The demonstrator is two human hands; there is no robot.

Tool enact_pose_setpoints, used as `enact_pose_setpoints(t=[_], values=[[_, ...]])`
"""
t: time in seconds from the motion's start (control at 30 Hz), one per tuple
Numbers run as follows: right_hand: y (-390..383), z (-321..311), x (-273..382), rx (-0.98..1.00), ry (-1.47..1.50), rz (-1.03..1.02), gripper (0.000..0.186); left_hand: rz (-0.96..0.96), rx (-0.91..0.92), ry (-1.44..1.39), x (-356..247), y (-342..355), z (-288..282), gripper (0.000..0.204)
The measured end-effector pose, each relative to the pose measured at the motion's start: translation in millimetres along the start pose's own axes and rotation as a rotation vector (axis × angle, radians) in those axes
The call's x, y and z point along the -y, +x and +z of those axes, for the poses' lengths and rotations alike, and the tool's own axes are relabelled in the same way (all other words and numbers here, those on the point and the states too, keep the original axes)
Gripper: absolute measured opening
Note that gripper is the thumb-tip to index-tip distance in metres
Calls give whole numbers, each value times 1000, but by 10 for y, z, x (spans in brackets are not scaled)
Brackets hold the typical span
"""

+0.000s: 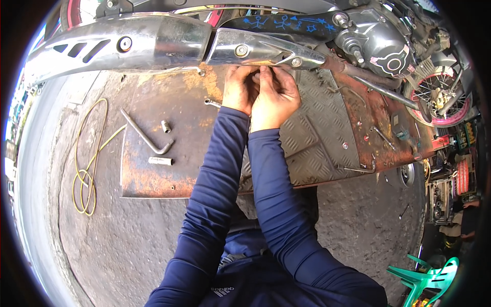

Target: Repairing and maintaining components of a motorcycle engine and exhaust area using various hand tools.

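My left hand [238, 91] and my right hand [275, 100] are together at the lower edge of a motorcycle's silver exhaust cover [263, 47]. The fingers of both are curled and pinched, and whatever they grip is hidden behind them and the cover's edge. To the left, the long muffler [171, 43] carries on from this cover. Beside my left wrist a ring-ended wrench [209, 102] lies partly under the sleeve. Farther left on the metal platform [148, 179] rest a bent steel bar [140, 128], a short socket [165, 126] and a longer socket [160, 161].
The engine [378, 43] and a pink-rimmed wheel [434, 97] are at the upper right. Another bent tool [358, 169] and a small wrench [383, 138] lie on the platform's right. A yellow hose [76, 169] loops over the floor; a green chair [434, 276] stands lower right.
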State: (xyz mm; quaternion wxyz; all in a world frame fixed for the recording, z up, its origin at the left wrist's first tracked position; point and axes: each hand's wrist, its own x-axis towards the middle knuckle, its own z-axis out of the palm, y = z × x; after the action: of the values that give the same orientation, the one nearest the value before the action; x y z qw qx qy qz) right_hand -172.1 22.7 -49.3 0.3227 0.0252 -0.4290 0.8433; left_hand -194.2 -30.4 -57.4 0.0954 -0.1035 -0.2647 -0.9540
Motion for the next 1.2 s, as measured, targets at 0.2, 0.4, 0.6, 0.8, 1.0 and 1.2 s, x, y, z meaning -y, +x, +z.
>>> enact_pose_setpoints(t=[0.2,0.4,0.6,0.8,1.0,1.2], values=[[61,-52,-170,-26,-246,-245,13,-24,5,61,35,37,-103,20],[-3,43,18,-44,-167,-51,8,-20,-95,29,35,22,-89,17],[49,64,221,15,50,392,22,-189,-109,5,-82,-35,-63,12],[107,-77,315,268,-449,118,17,-216,3,-15,-94,5,-133,13],[206,-217,175,409,-837,-124,11,-21,-3,34,-12,68,-193,16],[193,-186,182,381,-702,-124,10,-68,-8,146,-69,39,-256,31]])
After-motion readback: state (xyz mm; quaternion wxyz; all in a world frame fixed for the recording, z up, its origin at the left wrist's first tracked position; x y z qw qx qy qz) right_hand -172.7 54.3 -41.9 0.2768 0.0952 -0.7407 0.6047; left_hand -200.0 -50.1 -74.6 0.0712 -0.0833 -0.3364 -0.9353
